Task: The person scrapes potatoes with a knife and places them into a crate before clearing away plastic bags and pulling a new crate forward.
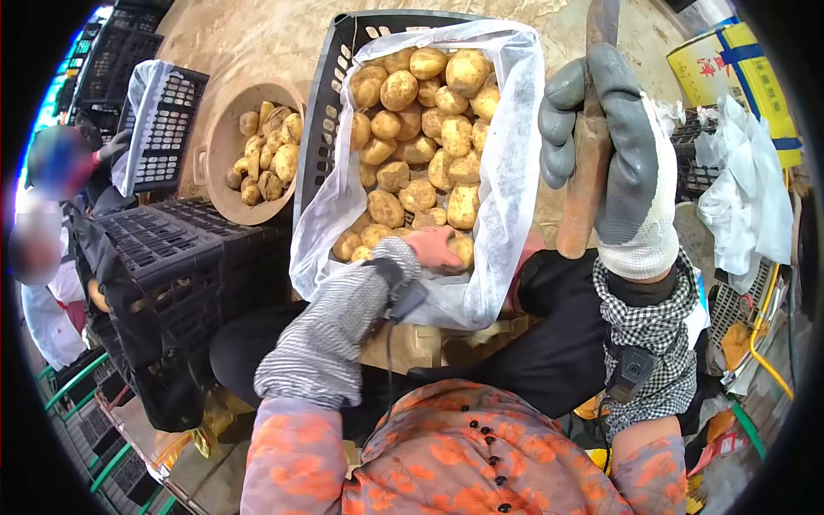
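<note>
Left [432,247] on potato [462,251], right [620,154] closed round handle [586,184]

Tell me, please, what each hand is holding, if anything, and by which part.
The right hand holds a long tool by its brown handle, near the darker shaft. The left hand touches a potato; whether it grips it cannot be told.

A yellow box [705,70] sits at two o'clock, with white bags [745,193] near three. Black crates [176,257] stand at nine, green bars [77,380] at eight.
</note>
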Motion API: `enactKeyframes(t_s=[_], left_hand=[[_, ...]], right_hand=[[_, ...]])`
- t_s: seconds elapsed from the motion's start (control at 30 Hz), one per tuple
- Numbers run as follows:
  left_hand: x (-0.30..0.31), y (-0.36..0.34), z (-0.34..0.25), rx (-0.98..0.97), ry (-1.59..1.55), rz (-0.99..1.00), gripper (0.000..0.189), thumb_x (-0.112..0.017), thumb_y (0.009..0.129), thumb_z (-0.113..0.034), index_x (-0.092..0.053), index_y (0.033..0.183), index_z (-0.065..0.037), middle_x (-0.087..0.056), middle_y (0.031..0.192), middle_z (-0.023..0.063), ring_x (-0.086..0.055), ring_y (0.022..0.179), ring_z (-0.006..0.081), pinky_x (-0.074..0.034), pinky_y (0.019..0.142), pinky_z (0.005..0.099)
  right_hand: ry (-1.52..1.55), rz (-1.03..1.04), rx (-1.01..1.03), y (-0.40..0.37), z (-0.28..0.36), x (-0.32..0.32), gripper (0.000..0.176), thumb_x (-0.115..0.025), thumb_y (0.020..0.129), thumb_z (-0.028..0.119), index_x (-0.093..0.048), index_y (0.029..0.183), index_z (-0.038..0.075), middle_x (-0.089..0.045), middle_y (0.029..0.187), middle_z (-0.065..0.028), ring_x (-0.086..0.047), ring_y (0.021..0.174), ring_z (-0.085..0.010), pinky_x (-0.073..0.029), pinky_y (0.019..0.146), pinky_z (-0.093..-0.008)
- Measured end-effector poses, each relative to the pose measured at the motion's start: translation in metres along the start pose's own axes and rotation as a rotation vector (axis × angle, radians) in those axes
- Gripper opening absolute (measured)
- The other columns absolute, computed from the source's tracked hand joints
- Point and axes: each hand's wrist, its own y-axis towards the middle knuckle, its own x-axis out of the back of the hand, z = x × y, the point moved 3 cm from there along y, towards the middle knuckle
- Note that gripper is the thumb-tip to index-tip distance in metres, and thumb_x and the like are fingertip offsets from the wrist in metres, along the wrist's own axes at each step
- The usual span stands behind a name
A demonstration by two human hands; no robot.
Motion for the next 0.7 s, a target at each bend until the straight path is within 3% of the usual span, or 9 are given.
enactKeyframes(t_s=[0.1,0.17,0.3,0.37,0.4,0.43,0.53,0.6,0.7], left_hand=[[0.029,-0.047,0.015,-0.179,-0.723,-0.136,0.069,-0.067,0.080,-0.026,-0.039,0.135,0.004,-0.055,0.126,0.0129,-0.053,0.114,0.0186,-0.041,0.096,0.0280],[0.066,-0.104,-0.011,-0.250,-1.047,-0.169,0.060,-0.065,0.083,-0.014,-0.040,0.134,0.004,-0.055,0.123,0.0086,-0.050,0.112,0.0130,-0.040,0.096,0.0261],[0.097,-0.186,-0.046,-0.490,-1.097,-0.405,0.059,-0.062,0.085,-0.012,-0.037,0.136,0.000,-0.054,0.124,0.0084,-0.053,0.111,0.0145,-0.043,0.093,0.0280],[0.091,-0.214,-0.055,-0.578,-1.295,-0.445,0.061,-0.061,0.086,-0.013,-0.033,0.139,-0.001,-0.053,0.124,0.0091,-0.053,0.110,0.0154,-0.044,0.091,0.0281],[0.079,-0.215,-0.054,-0.634,-1.522,-0.462,0.071,-0.068,0.081,-0.017,-0.031,0.140,-0.002,-0.053,0.125,0.0139,-0.057,0.109,0.0253,-0.050,0.083,0.0332],[0.072,-0.221,-0.057,-0.656,-1.618,-0.446,0.072,-0.067,0.079,-0.012,-0.030,0.141,-0.006,-0.054,0.123,0.0144,-0.058,0.107,0.0273,-0.052,0.080,0.0346],[0.065,-0.225,-0.056,-0.677,-1.630,-0.493,0.074,-0.067,0.076,-0.010,-0.031,0.141,-0.009,-0.055,0.120,0.0133,-0.059,0.101,0.0253,-0.051,0.073,0.0346],[0.065,-0.226,-0.057,-0.496,-1.443,-0.509,0.080,-0.069,0.077,-0.010,-0.024,0.144,-0.010,-0.052,0.127,0.0083,-0.055,0.108,0.0163,-0.048,0.082,0.0284],[0.066,-0.223,-0.053,-0.514,-1.482,-0.443,0.086,-0.072,0.074,-0.007,-0.024,0.145,-0.012,-0.053,0.124,0.0063,-0.054,0.108,0.0164,-0.048,0.081,0.0274]], right_hand=[[0.069,-0.017,-0.031,-0.012,0.000,-0.002,0.032,-0.046,0.094,0.030,-0.058,0.096,0.001,-0.059,0.075,-0.0072,-0.054,0.059,-0.0127,-0.045,0.055,-0.0250],[0.073,-0.022,-0.046,-0.019,0.000,-0.009,0.032,-0.046,0.093,0.031,-0.058,0.095,0.001,-0.059,0.075,-0.0072,-0.054,0.059,-0.0124,-0.045,0.055,-0.0247],[0.035,0.222,-0.302,-0.039,-0.026,-0.034,0.047,-0.058,0.086,0.043,-0.052,0.103,0.000,-0.056,0.081,-0.0075,-0.054,0.066,-0.0108,-0.046,0.056,-0.0230],[0.121,0.307,-0.381,-0.053,-0.046,-0.043,0.042,-0.062,0.087,0.038,-0.053,0.101,0.000,-0.057,0.084,-0.0071,-0.055,0.067,-0.0109,-0.045,0.056,-0.0227],[0.109,0.376,-0.389,-0.056,-0.049,-0.049,0.040,-0.056,0.091,0.034,-0.050,0.111,0.000,-0.057,0.087,-0.0063,-0.054,0.070,-0.0100,-0.044,0.057,-0.0219],[0.096,0.443,-0.401,-0.059,-0.052,-0.053,0.039,-0.050,0.095,0.029,-0.047,0.120,0.000,-0.057,0.089,-0.0055,-0.053,0.072,-0.0092,-0.044,0.059,-0.0211],[-0.070,0.442,-0.444,-0.065,-0.057,-0.065,0.033,-0.050,0.095,0.032,-0.052,0.108,0.001,-0.056,0.082,-0.0028,-0.051,0.067,-0.0072,-0.043,0.056,-0.0209],[-0.138,0.427,-0.486,-0.064,-0.054,-0.072,0.032,-0.051,0.095,0.032,-0.053,0.104,0.001,-0.056,0.081,-0.0025,-0.051,0.066,-0.0071,-0.043,0.055,-0.0209],[-0.066,0.375,-0.557,-0.060,-0.059,-0.073,0.032,-0.049,0.095,0.032,-0.054,0.102,0.002,-0.056,0.078,-0.0011,-0.051,0.065,-0.0063,-0.043,0.055,-0.0202]])
